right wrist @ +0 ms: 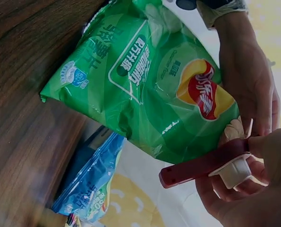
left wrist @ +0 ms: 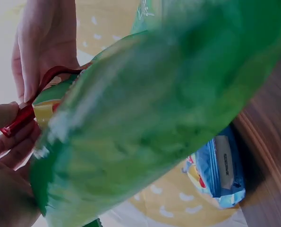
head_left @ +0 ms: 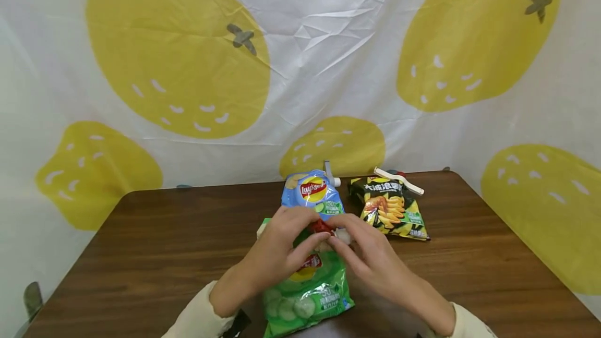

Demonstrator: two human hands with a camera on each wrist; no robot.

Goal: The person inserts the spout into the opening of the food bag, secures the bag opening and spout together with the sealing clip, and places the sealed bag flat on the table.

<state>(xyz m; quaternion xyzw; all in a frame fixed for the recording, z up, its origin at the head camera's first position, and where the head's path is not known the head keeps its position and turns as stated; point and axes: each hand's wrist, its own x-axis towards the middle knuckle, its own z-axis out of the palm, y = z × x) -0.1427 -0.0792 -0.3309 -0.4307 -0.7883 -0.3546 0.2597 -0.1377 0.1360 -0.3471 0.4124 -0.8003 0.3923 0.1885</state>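
Observation:
A green bag of Lay's chips [head_left: 328, 275] stands in front of me on the table, its printed face toward me. Across its top edge lies a red bag clip [right wrist: 197, 168] with a white spout cap [right wrist: 234, 171] on it. My left hand [head_left: 279, 244] pinches one end of the clip between thumb and fingers, as the left wrist view shows. From the other side my right hand [head_left: 375, 254] grips the clip near the spout, fingers curled below it. In the head view the hands cover most of the clip; how far it is closed I cannot tell.
Behind the green bag lies a blue Lay's bag [head_left: 307, 192] with a grey clip [head_left: 329, 173] at its top. To its right is a black and yellow chip bag [head_left: 389, 207], a white clip [head_left: 399, 180] across its top. A lemon-print cloth [head_left: 328, 67] hangs behind the wooden table [head_left: 188, 233].

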